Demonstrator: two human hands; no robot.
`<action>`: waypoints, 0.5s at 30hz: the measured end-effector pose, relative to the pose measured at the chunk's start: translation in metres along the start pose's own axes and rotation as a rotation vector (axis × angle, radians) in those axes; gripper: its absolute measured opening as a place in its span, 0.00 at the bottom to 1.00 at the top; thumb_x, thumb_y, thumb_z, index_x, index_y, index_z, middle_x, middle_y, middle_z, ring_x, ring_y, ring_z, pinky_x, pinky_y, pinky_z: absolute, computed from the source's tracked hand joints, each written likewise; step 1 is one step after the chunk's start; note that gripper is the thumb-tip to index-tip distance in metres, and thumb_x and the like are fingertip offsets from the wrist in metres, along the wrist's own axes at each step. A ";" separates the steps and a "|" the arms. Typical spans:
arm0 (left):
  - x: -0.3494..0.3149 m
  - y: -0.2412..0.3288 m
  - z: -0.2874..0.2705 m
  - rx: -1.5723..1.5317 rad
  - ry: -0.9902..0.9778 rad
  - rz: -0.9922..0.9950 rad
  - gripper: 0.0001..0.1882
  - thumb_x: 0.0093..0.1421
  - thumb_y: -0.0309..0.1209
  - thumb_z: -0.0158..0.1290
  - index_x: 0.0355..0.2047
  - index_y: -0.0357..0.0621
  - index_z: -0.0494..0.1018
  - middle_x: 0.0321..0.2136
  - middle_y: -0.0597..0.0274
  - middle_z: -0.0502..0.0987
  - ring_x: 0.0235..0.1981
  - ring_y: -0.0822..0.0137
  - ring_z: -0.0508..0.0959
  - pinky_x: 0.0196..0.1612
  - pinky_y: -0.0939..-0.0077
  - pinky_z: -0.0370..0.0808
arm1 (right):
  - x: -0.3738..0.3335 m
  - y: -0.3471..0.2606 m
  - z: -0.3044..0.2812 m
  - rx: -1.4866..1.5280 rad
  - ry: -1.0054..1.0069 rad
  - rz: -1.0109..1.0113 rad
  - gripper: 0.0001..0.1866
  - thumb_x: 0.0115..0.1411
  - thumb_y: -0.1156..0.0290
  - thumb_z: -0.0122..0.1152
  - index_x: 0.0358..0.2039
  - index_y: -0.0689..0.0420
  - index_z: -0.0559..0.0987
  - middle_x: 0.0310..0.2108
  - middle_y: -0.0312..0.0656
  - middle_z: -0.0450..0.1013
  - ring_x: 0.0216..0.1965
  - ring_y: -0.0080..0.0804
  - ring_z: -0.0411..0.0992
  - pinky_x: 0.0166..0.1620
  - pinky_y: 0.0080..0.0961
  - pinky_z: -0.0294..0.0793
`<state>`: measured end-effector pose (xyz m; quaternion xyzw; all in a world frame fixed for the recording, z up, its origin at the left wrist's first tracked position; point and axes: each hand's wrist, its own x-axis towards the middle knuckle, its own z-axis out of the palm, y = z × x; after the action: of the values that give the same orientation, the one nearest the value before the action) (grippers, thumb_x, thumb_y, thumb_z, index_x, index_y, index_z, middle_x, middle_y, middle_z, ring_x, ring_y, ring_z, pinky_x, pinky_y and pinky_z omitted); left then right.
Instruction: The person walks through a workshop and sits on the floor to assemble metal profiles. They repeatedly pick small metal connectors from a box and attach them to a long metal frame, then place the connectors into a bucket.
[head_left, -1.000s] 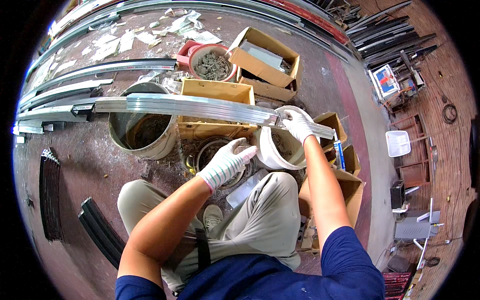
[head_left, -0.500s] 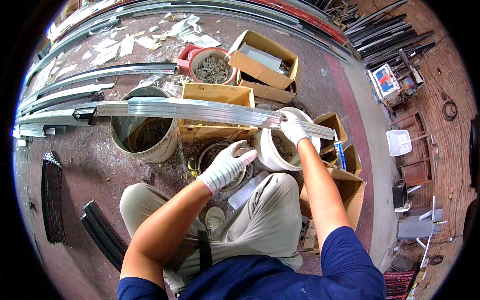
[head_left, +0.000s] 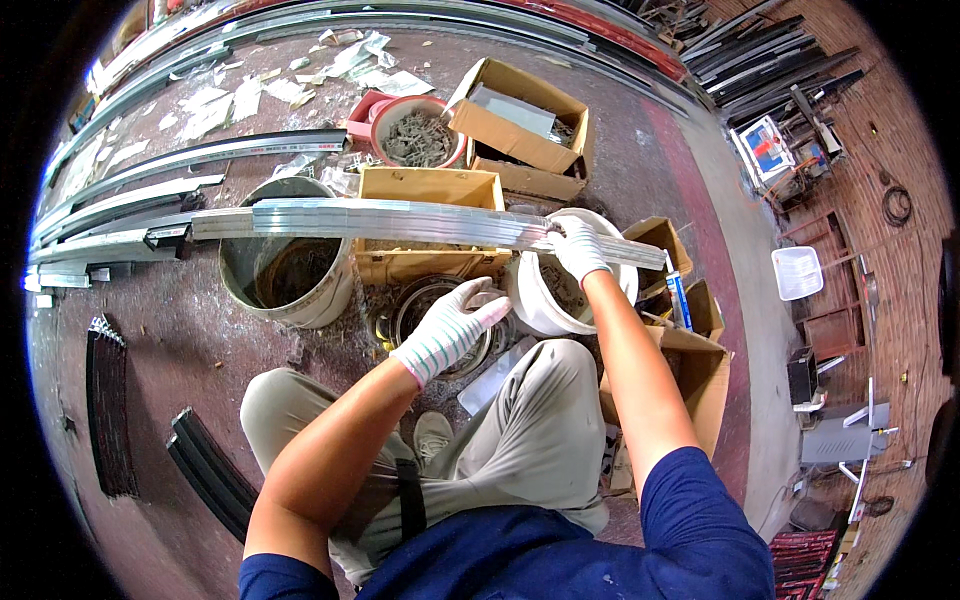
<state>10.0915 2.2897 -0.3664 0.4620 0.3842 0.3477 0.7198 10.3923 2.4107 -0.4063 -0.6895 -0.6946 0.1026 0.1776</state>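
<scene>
A bundle of long silvery metal profiles (head_left: 400, 222) lies crosswise in front of me, above the buckets and the wooden box. My right hand (head_left: 580, 248), in a white glove, grips the bundle near its right end, the fingers on top of the bars. My left hand (head_left: 445, 332), in a white glove with green stripes, hovers below the bundle, apart from it. Its thumb and fingers are spread, and I see nothing held in them. Beneath that hand is a round dark container (head_left: 408, 312). A white bucket (head_left: 540, 305) with small pieces inside stands under my right hand.
A grey bucket (head_left: 330, 300) and a yellow wooden box (head_left: 430, 267) stand beyond my knees. Farther back are a red tub (head_left: 380, 140) of small metal parts and a cardboard box (head_left: 515, 137). Black profiles (head_left: 107, 410) lie at the left, another open carton (head_left: 705, 385) at the right.
Little differs: the whole view has shifted slightly. My right hand keeps its grip on the bundle, and my left hand stays spread below it.
</scene>
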 end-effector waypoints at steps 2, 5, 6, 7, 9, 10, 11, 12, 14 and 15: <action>0.000 0.003 0.001 0.003 -0.010 -0.013 0.38 0.62 0.39 0.62 0.65 0.32 0.60 0.53 0.51 0.77 0.53 0.66 0.76 0.58 0.73 0.71 | 0.001 0.004 0.004 0.006 0.032 -0.005 0.20 0.56 0.65 0.65 0.48 0.58 0.80 0.49 0.55 0.76 0.52 0.52 0.73 0.58 0.41 0.70; -0.001 0.007 0.000 -0.008 -0.002 -0.047 0.37 0.62 0.39 0.62 0.65 0.32 0.61 0.53 0.51 0.77 0.53 0.67 0.76 0.58 0.74 0.71 | 0.001 0.001 0.009 0.027 0.084 -0.022 0.17 0.58 0.65 0.62 0.47 0.58 0.80 0.48 0.53 0.76 0.50 0.53 0.73 0.56 0.42 0.71; -0.003 0.007 0.000 -0.011 0.002 -0.052 0.36 0.63 0.39 0.62 0.65 0.32 0.61 0.53 0.51 0.77 0.53 0.67 0.76 0.58 0.74 0.71 | 0.001 -0.002 0.011 0.019 0.085 -0.015 0.17 0.59 0.65 0.61 0.47 0.58 0.80 0.47 0.53 0.76 0.50 0.53 0.73 0.55 0.42 0.71; -0.003 0.006 0.000 -0.015 0.004 -0.056 0.36 0.63 0.38 0.62 0.64 0.32 0.61 0.53 0.51 0.77 0.53 0.67 0.76 0.58 0.74 0.71 | 0.001 -0.004 0.012 0.008 0.086 -0.008 0.17 0.60 0.65 0.60 0.47 0.57 0.80 0.47 0.53 0.76 0.50 0.53 0.73 0.55 0.42 0.72; -0.002 0.005 0.002 -0.034 -0.009 -0.056 0.35 0.64 0.38 0.61 0.64 0.32 0.61 0.54 0.49 0.76 0.54 0.66 0.75 0.58 0.74 0.70 | 0.001 -0.008 0.014 -0.046 0.086 -0.043 0.16 0.61 0.66 0.57 0.48 0.57 0.79 0.47 0.53 0.76 0.49 0.54 0.73 0.53 0.43 0.72; -0.002 0.006 0.002 -0.038 -0.018 -0.063 0.35 0.64 0.38 0.61 0.64 0.32 0.60 0.54 0.49 0.76 0.54 0.66 0.75 0.58 0.74 0.70 | 0.000 -0.009 0.015 -0.054 0.091 -0.048 0.16 0.61 0.66 0.57 0.48 0.58 0.79 0.47 0.53 0.76 0.50 0.53 0.73 0.54 0.43 0.72; -0.002 0.007 0.003 -0.042 -0.028 -0.072 0.35 0.64 0.38 0.61 0.64 0.31 0.60 0.54 0.49 0.75 0.55 0.66 0.75 0.58 0.74 0.70 | -0.002 -0.008 0.014 -0.063 0.097 -0.051 0.17 0.61 0.66 0.57 0.48 0.58 0.79 0.48 0.54 0.76 0.50 0.53 0.73 0.54 0.43 0.72; 0.000 0.006 0.002 -0.030 -0.041 -0.070 0.37 0.63 0.41 0.61 0.65 0.35 0.60 0.55 0.52 0.74 0.53 0.67 0.75 0.57 0.73 0.71 | -0.004 -0.005 0.011 -0.031 0.096 -0.044 0.18 0.61 0.67 0.57 0.51 0.58 0.77 0.49 0.55 0.75 0.51 0.53 0.73 0.55 0.42 0.71; 0.005 -0.002 0.001 -0.015 -0.076 -0.064 0.39 0.62 0.46 0.61 0.67 0.41 0.59 0.57 0.58 0.73 0.50 0.69 0.76 0.53 0.71 0.73 | -0.012 0.008 -0.003 0.022 0.097 -0.028 0.22 0.60 0.69 0.57 0.55 0.59 0.74 0.52 0.56 0.73 0.53 0.54 0.72 0.58 0.41 0.70; 0.009 -0.006 0.002 -0.036 -0.058 -0.030 0.37 0.63 0.46 0.61 0.66 0.41 0.61 0.54 0.58 0.75 0.48 0.68 0.77 0.51 0.71 0.75 | -0.016 0.018 -0.013 0.047 0.101 -0.014 0.24 0.60 0.70 0.57 0.58 0.59 0.72 0.54 0.57 0.72 0.54 0.54 0.72 0.60 0.40 0.69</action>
<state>10.0984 2.2947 -0.3739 0.4530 0.3638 0.3301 0.7440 10.4142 2.3936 -0.4029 -0.6845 -0.6870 0.0829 0.2293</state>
